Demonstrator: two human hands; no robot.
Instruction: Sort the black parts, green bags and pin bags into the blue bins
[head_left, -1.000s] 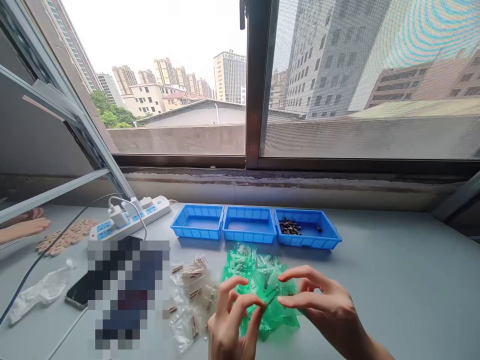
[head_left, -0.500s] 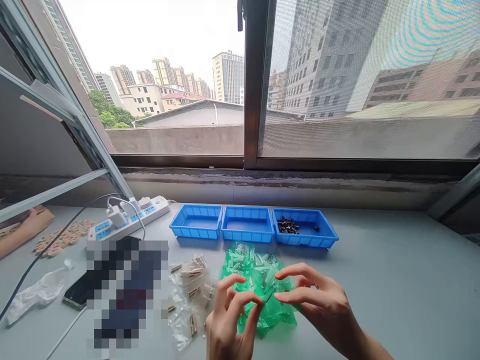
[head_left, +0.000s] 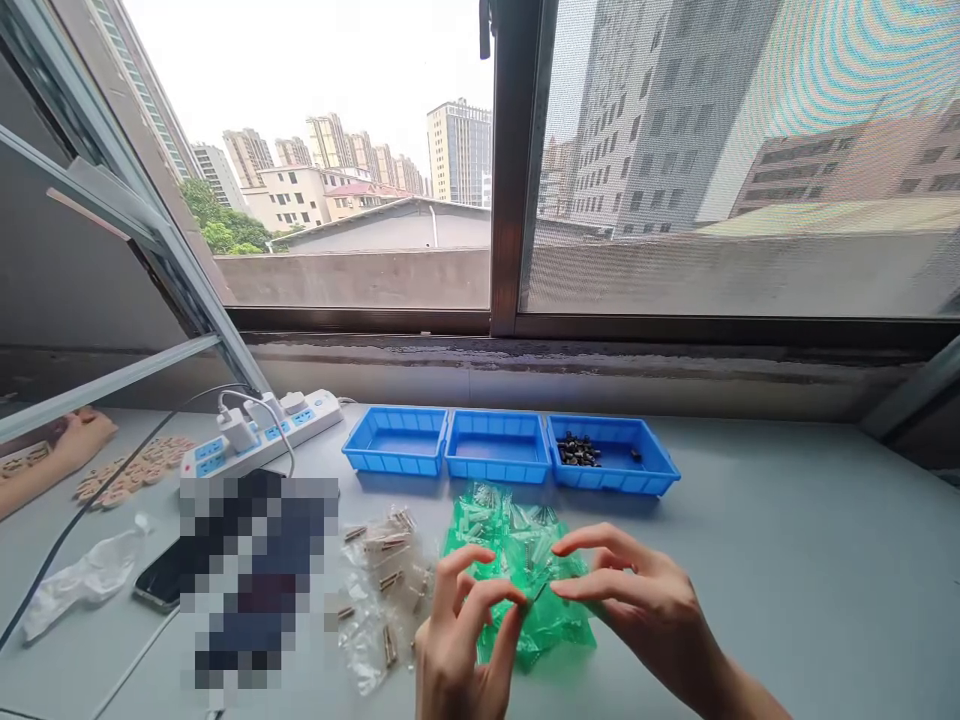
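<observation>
My left hand (head_left: pixel 469 640) is at the lower middle, thumb and index finger pinched on a thin dark pin-like piece (head_left: pixel 539 592), too small to name surely. To its right, my right hand (head_left: pixel 637 600) has its fingers apart, a fingertip close to the piece's free end; whether it touches, I cannot tell. Beneath both hands lie green plastic bags (head_left: pixel 480 520) of slender metal parts that look like screws. Left of them are clear plastic bags (head_left: pixel 367 600) with brass-coloured metal pins.
Three blue trays stand in a row behind: a left tray (head_left: pixel 394 465), a middle tray (head_left: pixel 496 470) and a right tray (head_left: pixel 656 470) holding small black parts (head_left: pixel 577 450). A white power strip (head_left: pixel 322 405), a phone (head_left: pixel 157 580) and cables lie left. Another person's hand (head_left: pixel 86 437) is near wooden pieces (head_left: pixel 135 472).
The view has shifted slightly. Both my hands keep nearly the same pose over the green bags, the thin piece still in the left pinch.
</observation>
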